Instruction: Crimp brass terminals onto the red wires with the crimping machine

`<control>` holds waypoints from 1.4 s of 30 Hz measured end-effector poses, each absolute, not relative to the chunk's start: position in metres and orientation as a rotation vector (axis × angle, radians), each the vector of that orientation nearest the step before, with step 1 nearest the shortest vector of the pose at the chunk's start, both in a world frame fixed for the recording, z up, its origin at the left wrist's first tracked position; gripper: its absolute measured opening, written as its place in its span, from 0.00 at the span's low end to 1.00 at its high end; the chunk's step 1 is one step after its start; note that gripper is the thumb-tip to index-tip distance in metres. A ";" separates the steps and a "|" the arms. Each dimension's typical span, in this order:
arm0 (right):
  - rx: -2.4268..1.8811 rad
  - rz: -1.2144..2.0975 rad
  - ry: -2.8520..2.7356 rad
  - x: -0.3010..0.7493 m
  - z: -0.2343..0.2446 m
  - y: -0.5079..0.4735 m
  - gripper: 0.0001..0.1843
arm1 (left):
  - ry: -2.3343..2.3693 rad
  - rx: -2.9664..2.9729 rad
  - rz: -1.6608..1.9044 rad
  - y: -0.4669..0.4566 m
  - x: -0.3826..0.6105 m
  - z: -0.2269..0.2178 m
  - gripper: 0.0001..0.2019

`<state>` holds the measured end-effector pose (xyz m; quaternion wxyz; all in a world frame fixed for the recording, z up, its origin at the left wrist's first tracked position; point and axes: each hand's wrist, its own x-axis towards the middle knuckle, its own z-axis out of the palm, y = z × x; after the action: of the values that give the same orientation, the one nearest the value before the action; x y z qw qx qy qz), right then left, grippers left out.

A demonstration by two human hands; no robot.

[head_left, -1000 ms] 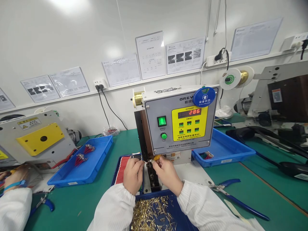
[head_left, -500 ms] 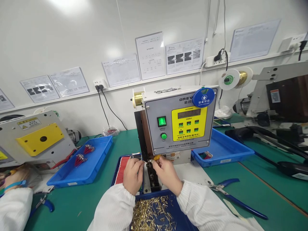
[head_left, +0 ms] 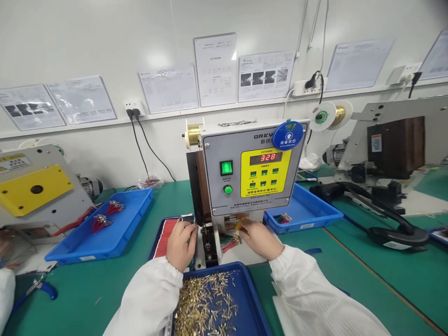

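My left hand is closed, thumb against the fingers, over the right edge of a dark tray of red wires. Whatever it may hold is hidden. My right hand, also closed in a pinch, is right of the crimping head. Something yellow shows at its fingertips. Just below and left of them, a small bundle of red wires with metal ends lies on the machine's base. The grey crimping machine shows a lit green switch and a red 328.
A dark blue tray of loose gold terminals stands in front of the machine. Blue trays with wire bundles stand left and right. Blue-handled pliers and a co-worker's sleeve are at far left; a black headset lies right.
My right hand has moved right, away from the crimping head, to the wire bundle. The left hand remains beside the head. The display, dim before, reads 328. The view has turned slightly right.
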<state>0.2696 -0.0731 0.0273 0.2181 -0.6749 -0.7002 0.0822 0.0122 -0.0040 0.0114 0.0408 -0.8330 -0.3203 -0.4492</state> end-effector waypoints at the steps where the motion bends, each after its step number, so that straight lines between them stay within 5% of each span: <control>1: -1.866 0.219 -1.954 0.269 0.026 -0.072 0.05 | -0.980 -2.551 -1.376 -0.004 0.013 0.011 0.06; 10: -1.765 0.087 -2.165 0.231 0.049 -0.098 0.16 | -1.158 -2.549 -1.261 0.008 0.001 0.019 0.09; 18: -1.766 0.605 -2.595 0.203 0.051 -0.128 0.21 | -1.969 -2.623 -0.533 0.050 -0.043 0.030 0.07; 24: -1.646 0.561 -2.540 0.198 0.030 -0.127 0.02 | -2.050 -2.521 -0.452 0.052 -0.062 0.018 0.07; 34: -1.517 0.619 -2.407 0.189 0.031 -0.125 0.09 | -1.987 -2.480 -0.358 0.046 -0.058 0.007 0.11; 42: -1.519 0.619 -2.430 0.190 0.024 -0.126 0.02 | -1.896 -2.509 -0.277 0.047 -0.061 0.010 0.11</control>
<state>0.1899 -0.1262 0.0239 0.1049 -0.5152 -0.8242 0.2101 -0.0606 0.0466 0.0102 -0.0080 -0.7947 -0.6006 -0.0878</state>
